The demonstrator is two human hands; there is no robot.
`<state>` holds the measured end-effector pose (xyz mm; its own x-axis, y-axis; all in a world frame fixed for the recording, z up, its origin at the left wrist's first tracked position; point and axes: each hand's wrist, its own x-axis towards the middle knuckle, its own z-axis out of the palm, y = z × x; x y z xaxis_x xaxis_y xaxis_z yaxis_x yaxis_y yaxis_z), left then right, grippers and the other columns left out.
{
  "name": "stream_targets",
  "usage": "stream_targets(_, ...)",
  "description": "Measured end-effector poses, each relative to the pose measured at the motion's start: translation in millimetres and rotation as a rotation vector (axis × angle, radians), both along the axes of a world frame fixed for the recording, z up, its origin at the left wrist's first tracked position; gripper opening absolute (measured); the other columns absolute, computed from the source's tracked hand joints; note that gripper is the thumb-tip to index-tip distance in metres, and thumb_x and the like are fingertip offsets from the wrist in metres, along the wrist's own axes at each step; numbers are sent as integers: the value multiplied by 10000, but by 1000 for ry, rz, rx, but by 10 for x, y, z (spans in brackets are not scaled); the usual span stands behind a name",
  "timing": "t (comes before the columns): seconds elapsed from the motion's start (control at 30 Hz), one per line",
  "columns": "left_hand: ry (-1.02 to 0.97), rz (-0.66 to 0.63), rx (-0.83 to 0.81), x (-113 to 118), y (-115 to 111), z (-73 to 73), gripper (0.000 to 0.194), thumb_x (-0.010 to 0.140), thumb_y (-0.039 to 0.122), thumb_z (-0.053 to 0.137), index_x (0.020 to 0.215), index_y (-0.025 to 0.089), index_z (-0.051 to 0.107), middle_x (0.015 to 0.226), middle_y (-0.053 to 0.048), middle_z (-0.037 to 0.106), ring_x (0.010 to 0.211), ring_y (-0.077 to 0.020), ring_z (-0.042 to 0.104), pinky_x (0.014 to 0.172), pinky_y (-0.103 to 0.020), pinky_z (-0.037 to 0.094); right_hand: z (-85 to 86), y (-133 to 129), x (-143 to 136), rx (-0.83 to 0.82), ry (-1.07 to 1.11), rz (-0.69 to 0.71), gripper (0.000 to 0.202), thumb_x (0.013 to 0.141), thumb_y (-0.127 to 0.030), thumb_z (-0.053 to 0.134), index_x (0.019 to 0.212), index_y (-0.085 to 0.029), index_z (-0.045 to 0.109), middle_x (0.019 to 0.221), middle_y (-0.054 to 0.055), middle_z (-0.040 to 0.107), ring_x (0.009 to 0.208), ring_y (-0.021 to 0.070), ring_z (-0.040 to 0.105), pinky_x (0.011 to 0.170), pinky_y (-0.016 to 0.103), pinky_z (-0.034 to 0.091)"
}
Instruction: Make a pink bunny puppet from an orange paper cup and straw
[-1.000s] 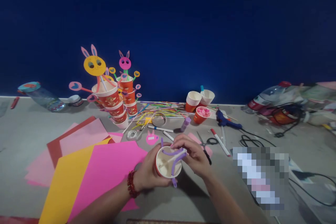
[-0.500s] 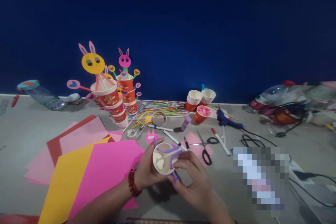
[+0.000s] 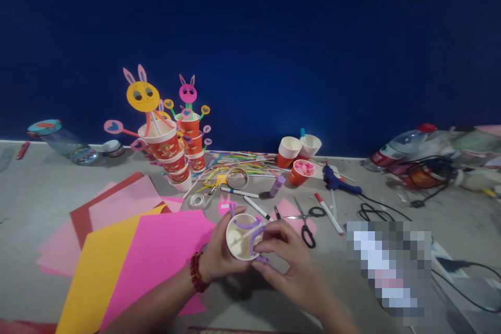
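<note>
A paper cup [image 3: 237, 250], its white inside facing up, is wrapped by the fingers of my left hand [image 3: 219, 250], which wears a red bead bracelet [image 3: 199, 272]. Purple pipe cleaners [image 3: 246, 225] bend over the cup's rim, and a pale stick lies across its opening. At the right rim, my right hand [image 3: 287, 255] pinches one purple pipe cleaner; its fingertips reach partly into the cup. Just behind the cup lies a pink rabbit-head cutout [image 3: 224, 205].
Colored paper sheets [image 3: 156, 255] spread at left, stacked-cup rabbit figures [image 3: 164, 146] behind them. Scissors [image 3: 307, 229], markers [image 3: 329, 213], a purple glue stick [image 3: 277, 186] and loose pipe cleaners [image 3: 242, 164] lie beyond my hands. A blue glue gun [image 3: 338, 182] and bottle [image 3: 403, 146] are at right.
The purple pipe cleaner at the right rim has shifted slightly under my right fingers, and its lower end has swung up. My left hand still holds the cup, moved slightly left.
</note>
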<state>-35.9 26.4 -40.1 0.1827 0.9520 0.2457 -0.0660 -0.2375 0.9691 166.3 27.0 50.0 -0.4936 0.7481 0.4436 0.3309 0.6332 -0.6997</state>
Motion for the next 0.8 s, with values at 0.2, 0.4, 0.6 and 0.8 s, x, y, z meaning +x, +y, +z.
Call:
stream_targets(0.2, -84, -39, -50, 4, 22, 30, 1029, 523, 556, 908, 1392, 248, 451, 1168, -94, 620, 1015, -303, 622, 900, -464, 536, 22, 12, -15, -54, 29, 36, 81, 892, -230, 690, 958, -265, 722, 994, 62, 640, 950, 218, 631, 816, 319, 536)
stream_targets(0.4, -10, 16, 32, -34, 38, -4, 1048, 542, 563, 898, 1417, 232, 425, 1206, -108, 607, 1033, -303, 612, 931, -479, 519, -24, 7, -45, -2, 32, -9, 75, 883, -226, 695, 948, -261, 699, 994, 59, 652, 956, 220, 642, 832, 318, 532)
stream_targets(0.6, -43, -25, 0, -31, 37, 34, 1027, 552, 489, 903, 1422, 231, 420, 1115, -95, 639, 984, -304, 643, 924, -481, 535, -82, 5, -21, -8, 16, 10, 151, 857, -259, 741, 998, -266, 688, 1049, 61, 657, 1002, 220, 648, 858, 306, 540)
stream_targets(0.8, -63, -22, -13, -16, 36, 57, 996, 572, 521, 889, 1410, 210, 451, 1169, -121, 622, 1035, -316, 632, 944, -486, 525, -35, 42, 36, -25, -42, 62, 264, 844, -197, 735, 1088, -274, 669, 1121, 64, 698, 1075, 217, 667, 988, 332, 521)
